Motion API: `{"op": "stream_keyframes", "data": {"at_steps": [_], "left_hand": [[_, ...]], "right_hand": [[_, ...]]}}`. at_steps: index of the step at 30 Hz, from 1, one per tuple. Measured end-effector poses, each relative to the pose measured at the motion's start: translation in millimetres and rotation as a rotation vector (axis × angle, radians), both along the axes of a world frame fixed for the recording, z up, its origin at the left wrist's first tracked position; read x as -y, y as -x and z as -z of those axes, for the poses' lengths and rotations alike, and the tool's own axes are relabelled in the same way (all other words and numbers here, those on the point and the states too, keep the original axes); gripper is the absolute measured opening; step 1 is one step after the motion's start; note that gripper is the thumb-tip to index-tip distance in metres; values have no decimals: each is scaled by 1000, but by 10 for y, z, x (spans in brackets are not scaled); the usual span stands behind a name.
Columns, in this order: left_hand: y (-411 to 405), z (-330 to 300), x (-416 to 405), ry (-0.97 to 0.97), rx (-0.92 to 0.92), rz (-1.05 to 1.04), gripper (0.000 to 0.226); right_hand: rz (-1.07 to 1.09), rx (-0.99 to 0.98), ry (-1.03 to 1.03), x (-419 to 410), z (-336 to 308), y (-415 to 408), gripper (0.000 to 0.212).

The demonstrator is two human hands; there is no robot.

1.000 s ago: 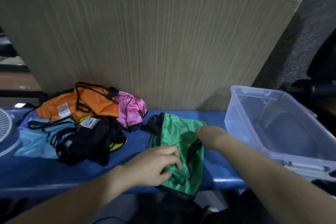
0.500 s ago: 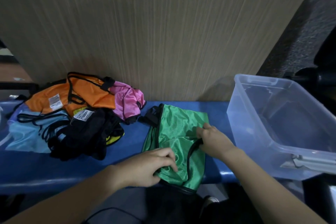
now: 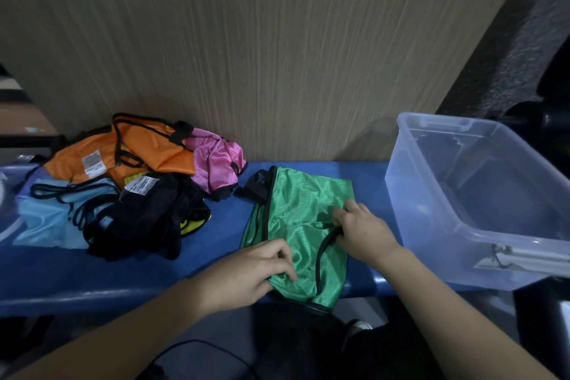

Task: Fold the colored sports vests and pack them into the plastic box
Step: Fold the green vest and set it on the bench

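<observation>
Left hand point(image 3: 246, 274) pinches the near fold of the green vest point(image 3: 302, 225); right hand point(image 3: 364, 233) grips its right edge by the black trim. Vest lies on the blue bench point(image 3: 92, 274), beside the empty plastic box point(image 3: 481, 203). Likely light, limp, slippery; best held at trimmed edges. Unfolded vests point(image 3: 129, 182) piled left.

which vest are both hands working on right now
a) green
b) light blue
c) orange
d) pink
a: the left hand and the right hand both pinch the green vest spread on the blue bench; the orange, pink and light blue ones lie untouched in the pile to the left.
</observation>
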State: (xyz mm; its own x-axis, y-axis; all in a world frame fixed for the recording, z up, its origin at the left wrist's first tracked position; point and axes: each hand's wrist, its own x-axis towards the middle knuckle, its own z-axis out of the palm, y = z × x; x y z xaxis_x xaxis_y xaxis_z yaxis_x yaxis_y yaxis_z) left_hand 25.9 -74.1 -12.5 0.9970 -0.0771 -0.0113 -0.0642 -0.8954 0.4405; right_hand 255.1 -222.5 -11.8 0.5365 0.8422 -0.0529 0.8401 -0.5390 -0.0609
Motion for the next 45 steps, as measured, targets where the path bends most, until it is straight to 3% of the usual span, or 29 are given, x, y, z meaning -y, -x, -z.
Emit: {"op": "stream_keyframes", "data": {"at_steps": [8, 24, 27, 30, 32, 37, 41, 45], "left_hand": [[99, 102, -15, -185, 89, 58, 33], [220, 248, -7, -231, 155, 34, 31], [237, 314, -48, -276, 251, 64, 22], [281, 322, -93, -322, 315, 45, 60], [318, 220, -119, -357, 384, 17, 69], [380, 24, -210, -363, 482, 38, 57], [371, 206, -172, -375, 409, 156, 9], [346, 268, -65, -245, 311, 128, 30]], "right_hand": [[-33, 48, -7, 55, 5, 41, 25], [-22, -103, -134, 206, 106, 55, 38], [-41, -89, -151, 229, 113, 60, 39], [-53, -59, -191, 231, 112, 73, 37], [-65, -55, -197, 226, 117, 82, 38], [-100, -36, -177, 237, 142, 90, 38], [-95, -83, -133, 253, 155, 62, 36], [-34, -252, -188, 238, 113, 32, 20]]}}
